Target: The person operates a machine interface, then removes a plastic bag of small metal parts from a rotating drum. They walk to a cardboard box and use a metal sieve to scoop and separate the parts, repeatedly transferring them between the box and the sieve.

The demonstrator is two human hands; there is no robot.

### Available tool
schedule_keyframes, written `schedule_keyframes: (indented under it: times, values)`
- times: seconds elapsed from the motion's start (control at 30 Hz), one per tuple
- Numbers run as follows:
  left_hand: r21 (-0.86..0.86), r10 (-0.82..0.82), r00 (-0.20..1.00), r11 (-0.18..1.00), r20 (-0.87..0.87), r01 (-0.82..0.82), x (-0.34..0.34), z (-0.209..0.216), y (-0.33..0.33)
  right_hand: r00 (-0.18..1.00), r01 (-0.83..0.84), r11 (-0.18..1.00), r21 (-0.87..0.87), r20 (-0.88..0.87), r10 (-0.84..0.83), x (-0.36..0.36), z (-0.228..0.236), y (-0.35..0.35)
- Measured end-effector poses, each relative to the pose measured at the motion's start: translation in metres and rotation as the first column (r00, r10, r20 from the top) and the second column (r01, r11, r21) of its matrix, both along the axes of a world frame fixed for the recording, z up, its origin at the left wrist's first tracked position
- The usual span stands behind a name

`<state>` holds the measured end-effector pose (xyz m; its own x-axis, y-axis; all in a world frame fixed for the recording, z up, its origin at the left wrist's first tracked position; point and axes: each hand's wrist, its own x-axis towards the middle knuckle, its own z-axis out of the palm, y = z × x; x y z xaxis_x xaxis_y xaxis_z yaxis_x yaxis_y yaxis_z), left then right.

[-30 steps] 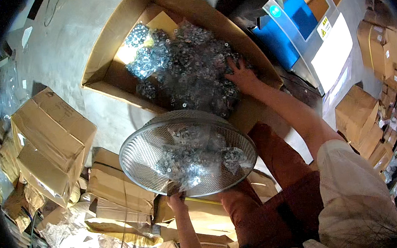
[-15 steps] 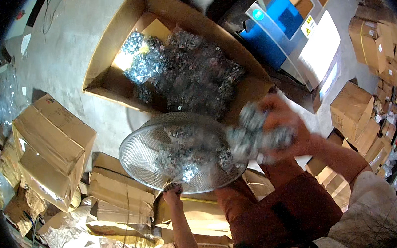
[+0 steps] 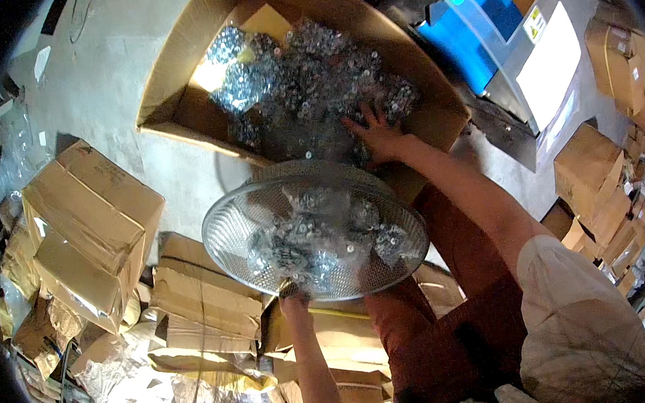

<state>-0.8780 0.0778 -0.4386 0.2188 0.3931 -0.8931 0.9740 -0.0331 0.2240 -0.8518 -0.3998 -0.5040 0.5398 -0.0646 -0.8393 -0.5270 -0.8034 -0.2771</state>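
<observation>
My left hand (image 3: 294, 304) is closed on the near rim of a round metal mesh basket (image 3: 226, 244). Inside the basket lie several clear plastic bags of small shiny metal parts (image 3: 292, 250). Just beyond it stands a large open cardboard box (image 3: 178, 80), holding a heap of similar bagged parts (image 3: 319, 71). My right hand (image 3: 380, 136) reaches into the near right part of this box. Its fingers are spread over the bags, with nothing held that I can see.
A blue machine (image 3: 470, 46) with a clear guard stands right of the box. Closed cartons (image 3: 101, 213) sit at the left, and more boxes (image 3: 588, 170) line the right. Flattened cardboard (image 3: 204, 300) and crumpled plastic (image 3: 134, 375) lie in front.
My right hand held bags of metal parts at the basket's right side; it has let them go and moved up into the cardboard box. More bags now lie in the basket.
</observation>
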Motion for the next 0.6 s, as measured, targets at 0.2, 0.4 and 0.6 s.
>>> schedule_keyframes:
  times: [0.2,0.4,0.6]
  values:
    - [0.032,0.024,1.0,0.999,-0.015,-0.023,0.006,-0.006,-0.012,0.984,0.167,0.981,-0.099,0.082,-0.159,-0.041,-0.021,0.043]
    - [-0.058,-0.068,0.998,0.996,-0.009,0.068,0.002,-0.004,0.003,0.992,0.125,0.989,-0.082,0.01,-0.125,-0.006,-0.026,0.02]
    - [-0.069,-0.05,0.998,0.996,-0.028,0.048,0.003,-0.003,0.005,0.958,0.261,0.953,0.155,0.083,-0.276,-0.029,-0.031,-0.018]
